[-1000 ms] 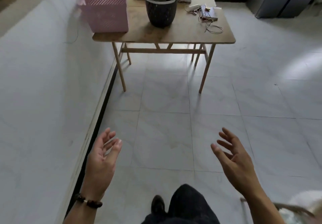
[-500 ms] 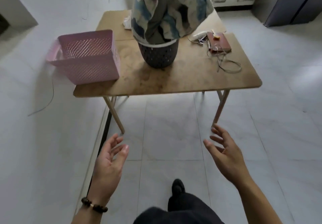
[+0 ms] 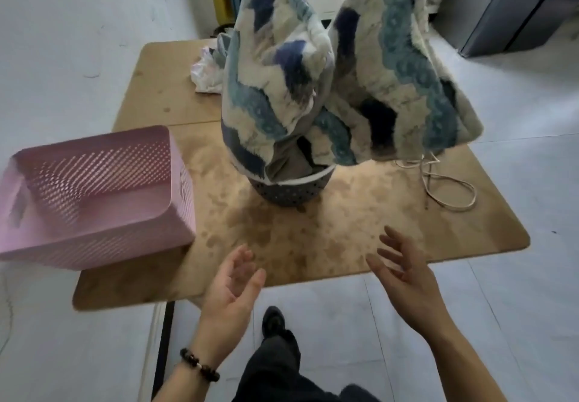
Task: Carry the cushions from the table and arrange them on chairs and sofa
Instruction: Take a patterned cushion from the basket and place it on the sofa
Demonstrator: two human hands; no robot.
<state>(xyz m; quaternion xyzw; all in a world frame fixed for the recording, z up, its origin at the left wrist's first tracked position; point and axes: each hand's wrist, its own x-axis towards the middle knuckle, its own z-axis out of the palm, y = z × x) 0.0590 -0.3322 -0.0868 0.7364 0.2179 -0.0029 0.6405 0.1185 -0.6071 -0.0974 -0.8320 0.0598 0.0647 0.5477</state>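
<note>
We had left fingers [image 3: 242, 260] and right fingers [image 3: 396, 245] spread, empty | we judged: lifting wedged cushions [image 3: 398, 73] could tip bin [image 3: 291, 192]; cord [image 3: 451, 192] could snag

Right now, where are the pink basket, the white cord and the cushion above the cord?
pink basket [image 3: 103, 238], head view, on its near wall.
white cord [image 3: 457, 208], head view, on its near loop.
cushion above the cord [image 3: 404, 66], head view, on its teal wavy stripe.

We see 2 cushions [image 3: 272, 88] upright in a dark basket [image 3: 291, 190] at the middle of the table [image 3: 344, 238]. A pink basket [image 3: 94, 188] overhangs the table's left edge. Our left hand [image 3: 232, 295] and right hand [image 3: 407, 282] hover empty at its near edge.
</note>
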